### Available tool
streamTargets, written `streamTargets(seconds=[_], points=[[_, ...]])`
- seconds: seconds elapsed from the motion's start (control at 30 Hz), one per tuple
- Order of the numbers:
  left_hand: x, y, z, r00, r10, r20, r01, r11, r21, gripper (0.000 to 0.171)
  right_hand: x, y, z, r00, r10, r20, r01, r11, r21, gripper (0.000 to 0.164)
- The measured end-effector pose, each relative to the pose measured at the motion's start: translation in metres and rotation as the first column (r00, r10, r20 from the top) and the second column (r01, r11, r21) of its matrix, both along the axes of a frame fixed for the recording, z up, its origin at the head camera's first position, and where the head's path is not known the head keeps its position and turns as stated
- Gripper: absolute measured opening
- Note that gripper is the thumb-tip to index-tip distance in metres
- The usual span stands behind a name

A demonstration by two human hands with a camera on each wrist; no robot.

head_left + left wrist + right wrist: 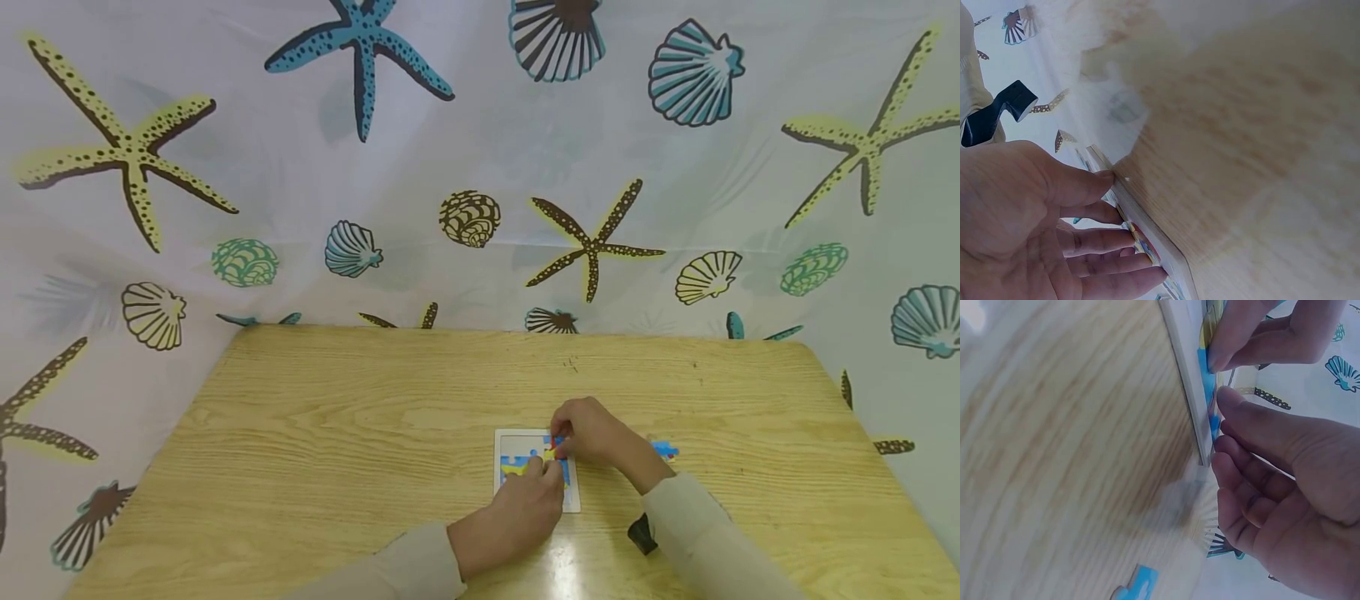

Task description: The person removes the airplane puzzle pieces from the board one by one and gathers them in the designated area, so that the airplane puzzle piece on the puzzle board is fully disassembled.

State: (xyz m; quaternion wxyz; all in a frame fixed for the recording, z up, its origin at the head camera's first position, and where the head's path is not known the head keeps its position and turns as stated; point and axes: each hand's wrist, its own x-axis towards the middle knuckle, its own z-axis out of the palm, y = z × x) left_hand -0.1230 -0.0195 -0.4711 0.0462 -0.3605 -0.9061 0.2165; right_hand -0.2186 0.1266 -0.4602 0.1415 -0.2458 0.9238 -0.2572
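Note:
A small square jigsaw puzzle in a white tray [573, 500] lies on the table, partly filled with blue and yellow pieces; the hands cover part of it. My left hand [525, 504] reaches over its front, fingertips resting on the pieces. In the left wrist view, the fingers of that hand [1100, 244] are nearly straight along the tray's edge. At the far right corner my right hand [596, 432] pinches a puzzle piece [556, 443] with red and yellow on it, low over the tray. Thumb and forefinger come together there in the right wrist view.
Loose blue puzzle pieces [663, 451] lie on the wooden table [337, 417] to the right of the tray. A black strap piece [642, 533] shows by the right sleeve. A white cloth [420, 167] printed with starfish and shells hangs behind and beside the table.

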Motion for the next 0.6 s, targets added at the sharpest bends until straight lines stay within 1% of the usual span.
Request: streamTargets(seconds=[0.23,0.4,0.47,0.6], points=[[-0.0001,0.0004,0.0004,1.0,0.007,0.018,-0.007,1.0,-0.026,0.033,0.0011,-0.001,-0.001,1.0,0.004,-0.018,-0.004,0.999,0.035,0.016],[0.0,-0.0002,0.0008,1.0,0.005,0.011,-0.005,1.0,-0.026,0.033,0.0024,-0.0024,-0.0009,1.0,0.011,-0.026,-0.01,0.999,0.034,0.017],[0.0001,-0.0003,0.0006,1.0,0.004,0.006,-0.004,1.0,-0.019,0.032,0.0024,-0.0028,-0.0008,1.0,0.008,-0.03,-0.007,0.999,0.034,0.017],[0.0003,-0.0002,0.0004,1.0,0.0,0.003,0.0,1.0,-0.004,0.031,0.0012,-0.0038,-0.0015,1.0,-0.022,-0.017,0.023,0.999,0.048,0.02]])
